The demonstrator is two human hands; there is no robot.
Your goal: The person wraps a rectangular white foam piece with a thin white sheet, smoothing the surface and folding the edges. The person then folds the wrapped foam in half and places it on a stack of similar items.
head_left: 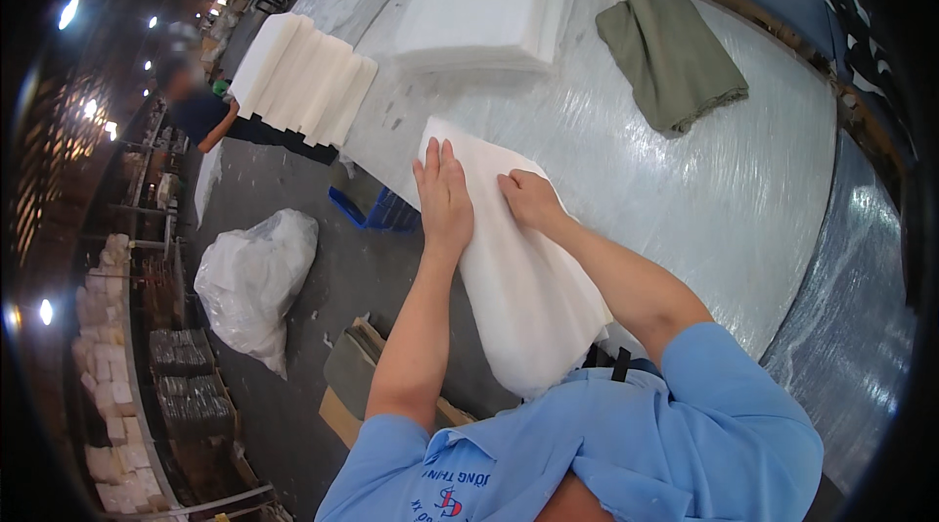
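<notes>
A soft white sheet (523, 277), which looks like padding or thin foam, hangs over the near corner of the table and drapes down against my front. My left hand (444, 194) lies flat along its left part, fingers stretched out. On the sheet's right side my right hand (533, 199) is closed, fingers curled into the material; the fingertips are hidden. Beyond my hands a thick stack of white sheets (474, 8) lies on the table. To its right is a crumpled olive-green cloth (675, 57).
The table (704, 219) is covered in shiny plastic film. At the left a person (196, 111) stands by a pile of white sheets (303, 72). A blue crate (377, 209), a stuffed clear plastic bag (259, 277) and a cardboard box (342, 414) are on the floor.
</notes>
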